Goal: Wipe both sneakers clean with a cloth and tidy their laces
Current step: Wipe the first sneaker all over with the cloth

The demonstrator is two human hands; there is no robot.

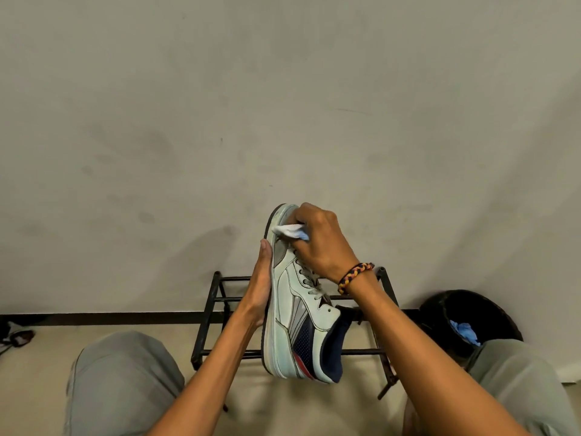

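A pale grey-white sneaker (292, 313) with navy and red side panels is held up in the air, toe pointing away from me and sole facing left. My left hand (259, 287) lies flat against the sole with its fingers straight, supporting the shoe. My right hand (320, 240) grips a small white cloth (287, 230) and presses it on the toe area. The laces (311, 284) run loose along the top, partly hidden by my right wrist. Only one sneaker is in view.
A black metal shoe rack (383, 297) stands against the wall behind the sneaker. A dark round bin (465, 309) with blue material inside sits on the right. My knees frame the bottom corners. Some dark items lie at the far left floor edge (15, 336).
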